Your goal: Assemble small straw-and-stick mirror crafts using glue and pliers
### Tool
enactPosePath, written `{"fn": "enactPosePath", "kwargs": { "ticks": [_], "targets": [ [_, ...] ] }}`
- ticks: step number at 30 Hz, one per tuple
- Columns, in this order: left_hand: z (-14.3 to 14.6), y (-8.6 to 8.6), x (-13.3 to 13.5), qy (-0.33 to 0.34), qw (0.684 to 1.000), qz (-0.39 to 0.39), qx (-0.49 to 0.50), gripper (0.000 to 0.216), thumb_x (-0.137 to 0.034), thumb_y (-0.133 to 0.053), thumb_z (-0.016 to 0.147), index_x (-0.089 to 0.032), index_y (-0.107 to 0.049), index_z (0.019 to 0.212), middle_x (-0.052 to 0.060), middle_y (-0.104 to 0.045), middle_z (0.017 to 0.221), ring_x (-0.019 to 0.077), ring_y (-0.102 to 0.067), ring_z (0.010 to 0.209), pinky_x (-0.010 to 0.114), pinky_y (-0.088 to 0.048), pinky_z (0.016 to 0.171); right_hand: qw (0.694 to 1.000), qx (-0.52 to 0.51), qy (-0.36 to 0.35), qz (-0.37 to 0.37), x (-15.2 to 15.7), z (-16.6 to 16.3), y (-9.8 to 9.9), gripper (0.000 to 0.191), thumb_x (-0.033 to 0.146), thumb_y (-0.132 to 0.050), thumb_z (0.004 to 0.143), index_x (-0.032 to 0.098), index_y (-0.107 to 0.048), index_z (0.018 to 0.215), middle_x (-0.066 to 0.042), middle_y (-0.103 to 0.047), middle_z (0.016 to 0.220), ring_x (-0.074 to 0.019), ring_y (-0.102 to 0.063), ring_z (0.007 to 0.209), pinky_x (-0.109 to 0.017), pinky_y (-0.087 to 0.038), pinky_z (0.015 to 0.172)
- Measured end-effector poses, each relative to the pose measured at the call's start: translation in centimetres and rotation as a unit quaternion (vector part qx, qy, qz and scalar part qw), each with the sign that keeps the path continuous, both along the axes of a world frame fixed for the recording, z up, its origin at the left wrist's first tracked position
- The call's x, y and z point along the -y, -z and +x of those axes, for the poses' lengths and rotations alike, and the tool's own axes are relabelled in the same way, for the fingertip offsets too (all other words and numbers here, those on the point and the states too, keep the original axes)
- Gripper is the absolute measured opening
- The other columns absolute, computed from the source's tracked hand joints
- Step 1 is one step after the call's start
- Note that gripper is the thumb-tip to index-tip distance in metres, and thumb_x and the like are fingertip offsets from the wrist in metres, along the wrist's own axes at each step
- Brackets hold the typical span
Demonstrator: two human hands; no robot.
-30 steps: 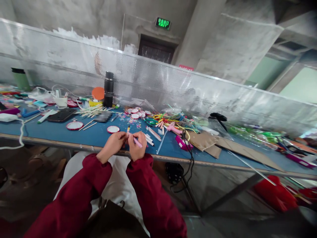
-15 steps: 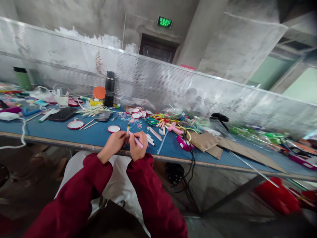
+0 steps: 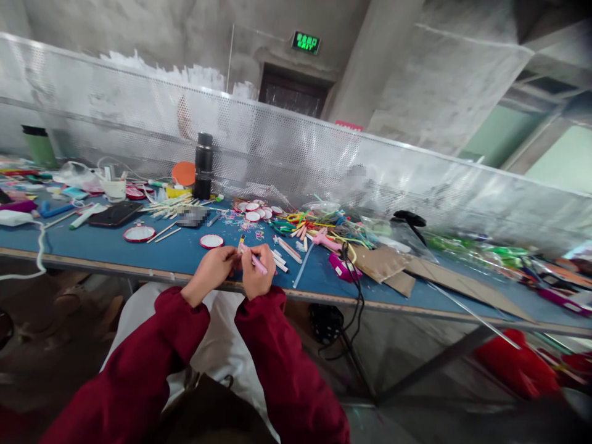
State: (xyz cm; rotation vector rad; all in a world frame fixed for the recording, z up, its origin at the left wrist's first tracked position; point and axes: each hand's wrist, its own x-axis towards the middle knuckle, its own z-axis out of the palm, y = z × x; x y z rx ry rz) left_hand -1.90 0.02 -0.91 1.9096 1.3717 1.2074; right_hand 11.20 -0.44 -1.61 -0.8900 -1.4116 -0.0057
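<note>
Both my hands meet at the front edge of the blue table. My right hand is closed around a pink stick that points down to the right. My left hand pinches the stick's other end, fingers pressed together; what else it holds is too small to make out. Dark red sleeves cover both my arms. Just beyond the hands lie several loose pale sticks and a round red-rimmed disc.
A black flask stands at the back by the perforated metal screen. A phone, more red-rimmed discs, coloured strips, cardboard pieces and a pink tool with a black cable crowd the table.
Hardly anything has changed: both hands stay together on the pink stick at the table edge, with only a slight shift of the view.
</note>
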Motion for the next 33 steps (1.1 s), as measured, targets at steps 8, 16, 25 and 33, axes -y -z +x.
{"fn": "enactPosePath", "kwargs": {
  "ticks": [8, 16, 25, 33],
  "targets": [
    [0.0, -0.11, 0.1, 0.002, 1.0, -0.003, 0.006, 0.027, -0.038, -0.05, 0.086, -0.02, -0.057, 0.066, -0.002, -0.055, 0.051, 0.0143, -0.049, 0.048, 0.025, -0.03, 0.051, 1.0, -0.007, 0.011, 0.003, -0.04, 0.02, -0.03, 0.025, 0.034, -0.055, 0.093, 0.022, -0.049, 0.072, 0.001, -0.055, 0.07, -0.0155, -0.052, 0.069, -0.03, -0.04, 0.068],
    [0.01, -0.04, 0.08, 0.005, 1.0, -0.001, 0.006, 0.026, -0.036, -0.048, 0.086, -0.021, -0.054, 0.065, -0.003, -0.053, 0.05, 0.014, -0.047, 0.047, 0.025, -0.03, 0.051, 1.0, 0.004, 0.011, 0.004, -0.07, -0.02, 0.06, 0.025, 0.034, -0.056, 0.093, 0.022, -0.049, 0.072, 0.002, -0.055, 0.068, -0.0154, -0.051, 0.069, -0.03, -0.039, 0.067],
    [0.07, -0.15, 0.23, 0.008, 1.0, -0.006, 0.007, 0.027, -0.037, -0.048, 0.086, -0.021, -0.056, 0.066, -0.003, -0.053, 0.051, 0.0144, -0.048, 0.048, 0.025, -0.03, 0.05, 1.0, -0.001, 0.009, 0.005, 0.06, -0.07, 0.05, 0.025, 0.033, -0.057, 0.093, 0.023, -0.049, 0.071, 0.002, -0.055, 0.069, -0.0157, -0.052, 0.07, -0.03, -0.04, 0.068],
    [0.18, 0.01, 0.08, 0.01, 1.0, -0.007, 0.021, 0.03, -0.042, -0.049, 0.087, -0.021, -0.055, 0.067, -0.002, -0.054, 0.052, 0.0141, -0.048, 0.048, 0.025, -0.029, 0.049, 1.0, 0.005, 0.006, 0.001, -0.06, 0.03, 0.26, 0.023, 0.032, -0.058, 0.092, 0.022, -0.05, 0.072, 0.002, -0.057, 0.069, -0.0158, -0.054, 0.071, -0.03, -0.041, 0.069]
  ]
}}
